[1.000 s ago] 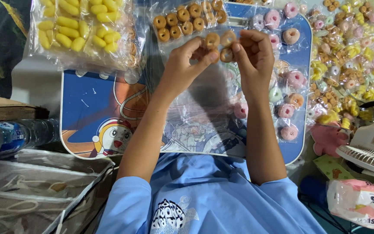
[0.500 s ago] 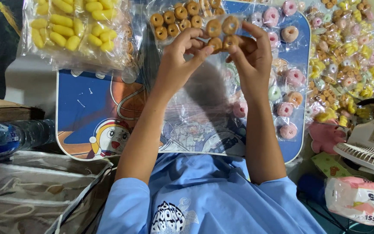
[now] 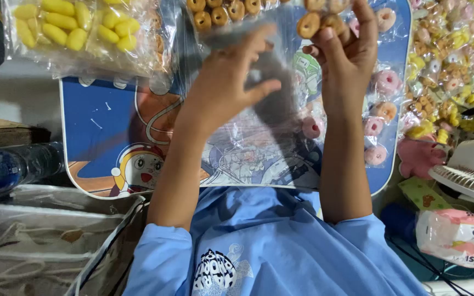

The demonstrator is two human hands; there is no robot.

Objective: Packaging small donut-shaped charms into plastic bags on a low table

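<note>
My right hand (image 3: 346, 52) is raised near the top of the view and pinches a few small brown ring-shaped snacks (image 3: 316, 22) at its fingertips, at the mouth of a clear plastic bag (image 3: 281, 109). My left hand (image 3: 229, 82) grips the left side of that bag, thumb pointing right. The bag hangs between both hands over a blue cartoon-printed tray table (image 3: 100, 120).
A packet of yellow snacks (image 3: 72, 27) and one of brown rings (image 3: 223, 11) lie at the back. Pink ring snacks (image 3: 384, 82) sit on the tray's right side, beside a heap of mixed sweets (image 3: 451, 49). A white fan (image 3: 473, 170), water bottle (image 3: 12, 170) and pink packet (image 3: 456, 235) surround me.
Both hands have lifted toward the top of the view with the bag and rings. My left hand has parted from the right and now sits lower on the bag.
</note>
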